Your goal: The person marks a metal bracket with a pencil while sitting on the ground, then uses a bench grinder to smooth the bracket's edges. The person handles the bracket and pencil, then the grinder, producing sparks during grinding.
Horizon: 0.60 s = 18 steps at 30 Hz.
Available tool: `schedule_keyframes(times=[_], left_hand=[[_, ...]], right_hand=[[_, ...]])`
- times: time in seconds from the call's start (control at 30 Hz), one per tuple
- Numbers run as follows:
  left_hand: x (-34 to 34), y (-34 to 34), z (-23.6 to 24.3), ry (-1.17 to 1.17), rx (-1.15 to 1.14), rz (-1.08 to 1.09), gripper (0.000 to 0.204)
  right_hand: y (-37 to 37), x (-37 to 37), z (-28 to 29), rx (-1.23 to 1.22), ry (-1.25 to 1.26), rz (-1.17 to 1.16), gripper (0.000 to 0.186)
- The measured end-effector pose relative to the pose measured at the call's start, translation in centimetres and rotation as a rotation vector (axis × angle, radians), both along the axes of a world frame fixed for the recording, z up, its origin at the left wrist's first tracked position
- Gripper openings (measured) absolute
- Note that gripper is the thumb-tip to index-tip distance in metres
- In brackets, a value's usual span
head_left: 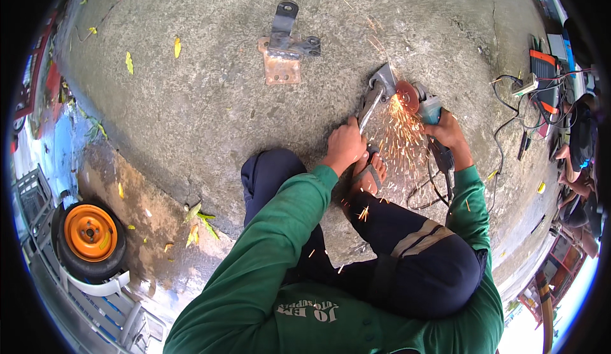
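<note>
My right hand (447, 131) is wrapped round the teal body of an angle grinder (431, 109). Its reddish disc (407, 97) meets a dark metal bracket (384, 74), and orange sparks (405, 134) stream down toward my sandalled foot (369, 174). Closed round a slim silver metal bar (372, 111), my left hand (345, 143) sits just left of that foot. The bar runs up to the bracket; whether it is a separate tool cannot be made out. The bracket rests low on the concrete, its lower part half hidden by the bar and hand.
Farther off on the concrete floor (216, 87) lies another bracket (283, 45), black and rusty. A black cable (439, 192) loops by my right knee. At right are tangled wires, an orange-black case (543, 68) and other people. A tyre with orange rim (90, 233) is at left.
</note>
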<state>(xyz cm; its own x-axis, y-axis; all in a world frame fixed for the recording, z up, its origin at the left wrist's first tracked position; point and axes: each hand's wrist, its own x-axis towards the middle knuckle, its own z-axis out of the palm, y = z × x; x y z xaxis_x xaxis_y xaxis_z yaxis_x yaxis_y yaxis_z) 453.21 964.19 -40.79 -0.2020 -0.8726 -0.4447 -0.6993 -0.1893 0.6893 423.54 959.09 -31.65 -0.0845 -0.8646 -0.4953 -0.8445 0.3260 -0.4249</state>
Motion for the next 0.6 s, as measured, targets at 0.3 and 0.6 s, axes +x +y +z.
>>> schedule_keyframes(times=[0.3,0.6], left_hand=[[0.4,-0.8,1.1,0.052,-0.007,0.029,0.052],[0.5,-3.7,3.6,-0.115,0.126,-0.185,0.058]], right_hand=[[1.5,1.4,6.2,-0.083,0.026,-0.161,0.058],[6.3,1.5,14.5,-0.411,-0.379,-0.520,0.044]])
